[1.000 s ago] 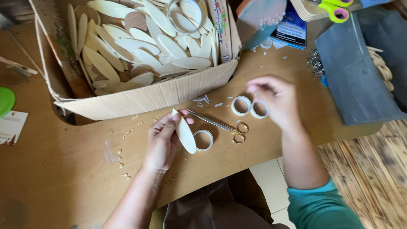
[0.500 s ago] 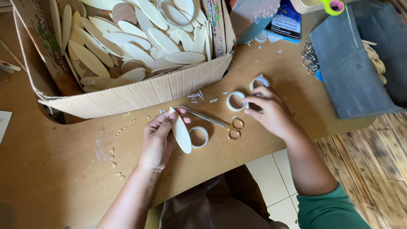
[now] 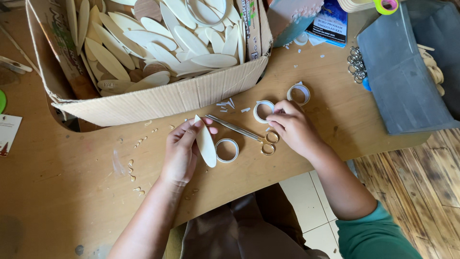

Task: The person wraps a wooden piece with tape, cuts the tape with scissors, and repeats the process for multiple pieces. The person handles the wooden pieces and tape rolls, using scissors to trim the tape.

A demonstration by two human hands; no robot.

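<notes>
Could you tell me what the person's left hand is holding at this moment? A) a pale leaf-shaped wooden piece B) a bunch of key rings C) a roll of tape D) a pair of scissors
A: the left hand grips a pale leaf-shaped wooden piece upright between its fingers, while the scissors lie on the table and the right hand touches a white ring.

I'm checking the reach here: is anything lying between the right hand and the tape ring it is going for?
Nothing visible. The right hand already has its fingertips on the white tape ring. The small scissors lie just below, beside the hand, not between them.
</notes>
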